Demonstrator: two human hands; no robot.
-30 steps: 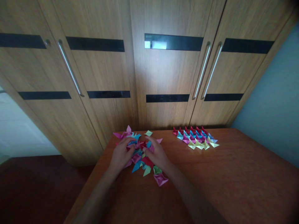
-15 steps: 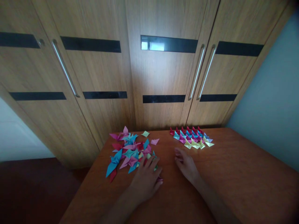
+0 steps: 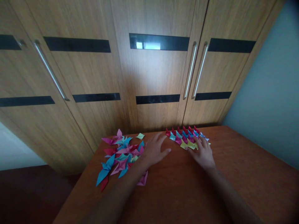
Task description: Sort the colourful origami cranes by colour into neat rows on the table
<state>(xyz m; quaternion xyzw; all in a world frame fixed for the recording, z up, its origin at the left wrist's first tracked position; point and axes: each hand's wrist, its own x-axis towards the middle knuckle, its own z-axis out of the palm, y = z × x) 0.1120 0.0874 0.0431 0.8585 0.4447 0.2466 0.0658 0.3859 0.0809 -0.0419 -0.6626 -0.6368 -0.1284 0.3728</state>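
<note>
My left hand (image 3: 154, 151) reaches over the right side of a loose pile of folded paper cranes (image 3: 126, 150), its thumb spread from the fingers and nothing seen in it. My right hand (image 3: 203, 154) is at the front row of neatly lined-up paper pieces, fingers and thumb apart around a yellow folded piece (image 3: 192, 145). Whether it touches that piece I cannot tell. Behind the yellow row run pink, blue and red rows (image 3: 181, 130) with pointed tips upright. My left hand and forearm hide part of the pile.
The reddish-brown wooden table (image 3: 173, 193) meets a wooden wardrobe (image 3: 154, 74) with metal handles at its far edge. A pale yellow folded paper (image 3: 140, 136) lies behind the pile. A pink folded piece (image 3: 143, 179) lies by my left forearm. A blue-grey wall (image 3: 263, 102) rises at right.
My left hand has left the near side of the pile and moved forward and right. My right hand has moved right, onto the yellow row. The view has shifted slightly.
</note>
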